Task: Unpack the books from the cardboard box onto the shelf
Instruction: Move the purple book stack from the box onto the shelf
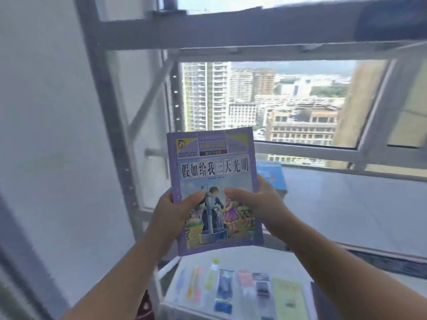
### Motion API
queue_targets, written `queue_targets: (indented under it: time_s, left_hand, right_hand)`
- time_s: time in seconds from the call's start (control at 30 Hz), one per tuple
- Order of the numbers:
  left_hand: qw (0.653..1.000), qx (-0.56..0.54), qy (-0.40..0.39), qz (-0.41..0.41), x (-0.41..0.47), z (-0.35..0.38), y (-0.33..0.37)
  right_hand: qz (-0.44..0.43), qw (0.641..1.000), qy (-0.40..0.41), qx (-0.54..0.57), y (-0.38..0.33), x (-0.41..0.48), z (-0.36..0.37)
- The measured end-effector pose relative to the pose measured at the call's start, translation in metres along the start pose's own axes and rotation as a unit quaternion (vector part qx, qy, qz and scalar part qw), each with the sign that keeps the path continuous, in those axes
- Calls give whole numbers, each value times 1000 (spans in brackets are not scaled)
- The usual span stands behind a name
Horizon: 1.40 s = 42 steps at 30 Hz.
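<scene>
I hold a purple-bordered picture book [213,172] upright in front of me, cover facing me, in both hands. My left hand [172,212] grips its lower left edge with the thumb on the cover. My right hand [263,202] grips the lower right side, thumb across the cover picture. Behind the book a blue book [273,175] lies flat on the grey metal shelf board [346,204]. The cardboard box is not in view.
The shelf's grey metal upright [111,107] and diagonal brace [150,98] stand to the left, with an upper shelf board [231,31] overhead. A window [277,100] lies behind. Below, several books stand spine-up in a white holder [233,287].
</scene>
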<state>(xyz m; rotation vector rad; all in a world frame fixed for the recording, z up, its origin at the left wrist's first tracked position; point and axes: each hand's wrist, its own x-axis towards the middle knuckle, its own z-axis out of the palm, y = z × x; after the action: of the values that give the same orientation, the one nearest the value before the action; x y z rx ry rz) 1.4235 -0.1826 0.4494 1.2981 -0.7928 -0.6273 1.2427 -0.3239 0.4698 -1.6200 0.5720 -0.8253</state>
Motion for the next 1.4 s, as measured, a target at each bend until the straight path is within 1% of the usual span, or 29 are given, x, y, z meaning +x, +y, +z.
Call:
queue_targets:
  time_s: [0.13,0.27,0.4,0.47,0.53,0.63,0.77,0.87,1.03,1.13,1.3,1.4]
  left_hand:
    - [998,10,-59,-1,20,100,-8]
    - [995,13,-101,-13,39,194,-17]
    - [993,12,-110,-29,55,257,-26]
    - [990,-1,-135,-32,61,276,-27]
    - [988,1,-153,-29,66,287,-32]
    - [987,7,-154,-40,68,295,-52]
    - [987,-2,-155,-46,67,298,-77]
    - [985,10,-166,-51,64,300,-90]
    - [987,72,-137,-46,73,302,-95]
    - [981,77,-157,-88,91,310,-84]
    - [968,142,-134,-156,131,336,-67]
    - [961,137,-145,-191,150,352,-67]
  right_hand:
    - [-5,999,49,2,11,-13,-99]
    - [-11,999,45,18,22,-14,-194]
    - [-17,998,40,35,29,-5,-260]
    - [-17,999,41,28,35,0,-279]
    - [-12,998,50,40,44,1,-293]
    - [-10,997,53,59,65,-5,-300]
    - [7,992,104,69,92,-11,-293]
    - [13,993,107,40,106,-13,-290]
    - [23,990,138,-3,106,-9,-288]
    - [64,985,158,-26,96,7,-295]
    - [177,964,199,-8,80,34,-313]
    - [211,951,225,-7,78,51,-325]
